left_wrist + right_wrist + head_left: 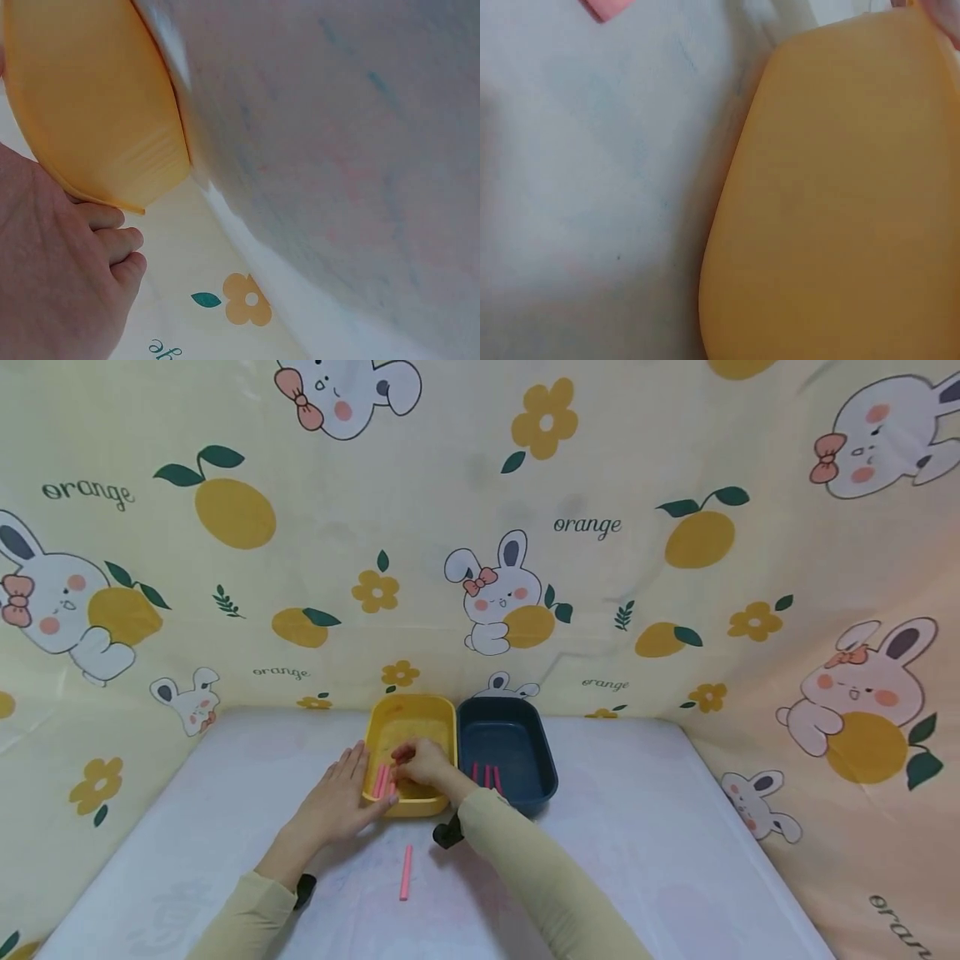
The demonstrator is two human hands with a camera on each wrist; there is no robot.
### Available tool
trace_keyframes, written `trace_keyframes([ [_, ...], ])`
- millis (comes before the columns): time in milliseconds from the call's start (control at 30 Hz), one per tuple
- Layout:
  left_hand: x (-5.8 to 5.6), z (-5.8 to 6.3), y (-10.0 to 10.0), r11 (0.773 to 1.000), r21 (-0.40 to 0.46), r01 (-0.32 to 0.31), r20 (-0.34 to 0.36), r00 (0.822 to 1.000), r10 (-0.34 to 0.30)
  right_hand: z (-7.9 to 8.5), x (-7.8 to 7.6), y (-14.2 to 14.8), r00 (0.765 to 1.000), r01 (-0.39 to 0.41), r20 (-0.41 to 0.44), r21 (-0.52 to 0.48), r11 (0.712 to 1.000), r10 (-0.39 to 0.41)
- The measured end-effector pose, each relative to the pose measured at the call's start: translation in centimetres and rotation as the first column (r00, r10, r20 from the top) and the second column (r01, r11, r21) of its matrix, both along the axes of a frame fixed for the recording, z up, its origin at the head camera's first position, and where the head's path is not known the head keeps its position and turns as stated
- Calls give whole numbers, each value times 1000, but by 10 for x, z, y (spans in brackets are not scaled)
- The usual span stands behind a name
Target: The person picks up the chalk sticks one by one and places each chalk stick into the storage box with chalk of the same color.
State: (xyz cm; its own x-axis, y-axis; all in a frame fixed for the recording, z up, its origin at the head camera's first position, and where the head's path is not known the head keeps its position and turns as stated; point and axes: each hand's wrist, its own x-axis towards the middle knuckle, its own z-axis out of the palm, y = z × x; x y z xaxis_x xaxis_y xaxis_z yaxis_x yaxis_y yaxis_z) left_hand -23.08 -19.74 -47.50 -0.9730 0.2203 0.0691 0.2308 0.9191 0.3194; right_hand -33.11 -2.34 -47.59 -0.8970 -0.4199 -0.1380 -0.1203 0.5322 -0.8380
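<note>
My left hand (339, 792) rests against the left side of a yellow plastic box (420, 808), its fingers extended along the wall and its thumb at the front rim. In the left wrist view, the fingertips touch the rim of the box. My right hand (426, 763) reaches into that box with bent fingers, pinching the upper end of a pink stick (392, 787). Beside it, more pink sticks (379, 781) stand along the front wall. The right wrist view shows mostly the box's outer wall (840, 195); the fingertips are hidden there.
A dark blue box (546, 777) adjoins the yellow one on the right, with pink sticks (487, 775) inside. One loose pink stick (406, 872) lies in front on the white table (637, 860). Behind the table hangs a printed cloth (420, 518).
</note>
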Motion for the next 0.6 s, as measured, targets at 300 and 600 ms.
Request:
trace_keyframes([
  [300, 0, -4, -2, 1000, 6, 1, -12, 1000, -1, 8, 9, 4, 996, -15, -88, -76, 997, 8],
  [600, 2, -1, 1, 1000, 5, 8, -24, 1000, -8, 17, 20, 14, 995, -16, -98, -119, 993, 5],
])
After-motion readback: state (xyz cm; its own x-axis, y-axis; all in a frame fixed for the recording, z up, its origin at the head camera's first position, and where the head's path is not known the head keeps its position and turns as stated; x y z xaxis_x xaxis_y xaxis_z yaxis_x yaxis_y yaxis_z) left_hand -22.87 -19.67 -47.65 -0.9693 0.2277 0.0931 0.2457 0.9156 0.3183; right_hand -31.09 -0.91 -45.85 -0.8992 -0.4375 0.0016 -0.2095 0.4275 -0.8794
